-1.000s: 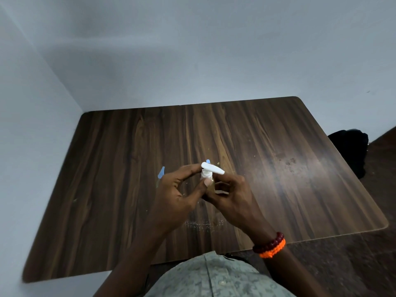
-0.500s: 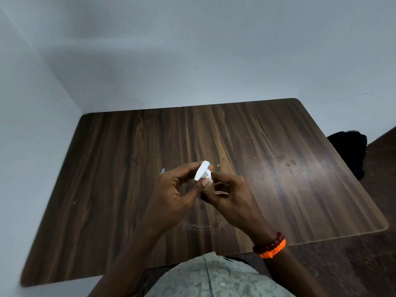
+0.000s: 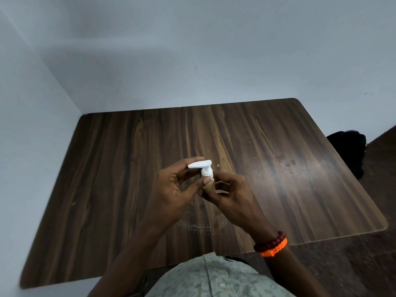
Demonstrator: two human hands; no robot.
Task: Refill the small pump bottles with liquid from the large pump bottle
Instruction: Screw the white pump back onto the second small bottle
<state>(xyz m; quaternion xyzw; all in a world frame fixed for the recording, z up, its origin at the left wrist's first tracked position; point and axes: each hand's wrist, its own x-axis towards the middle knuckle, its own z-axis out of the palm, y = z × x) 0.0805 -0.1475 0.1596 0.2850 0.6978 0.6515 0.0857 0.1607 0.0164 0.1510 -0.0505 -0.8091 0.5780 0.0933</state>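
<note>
A small pump bottle (image 3: 209,185) with a brownish body is held above the middle of the wooden table (image 3: 111,172). Its white pump head (image 3: 201,165) has its spout pointing left. My left hand (image 3: 173,189) pinches the pump head and collar between thumb and fingers. My right hand (image 3: 232,195) wraps the bottle's body from the right and hides most of it. No large pump bottle is in view.
A ring of small droplets or crumbs (image 3: 201,226) lies on the table just below my hands. A dark bag (image 3: 349,151) sits on the floor past the table's right edge. Walls close off the table's far and left sides.
The white pump head has turned in my left fingers: its spout pointed right, then stood up, and now points left. A small blue item seen left of my hands earlier is hidden now.
</note>
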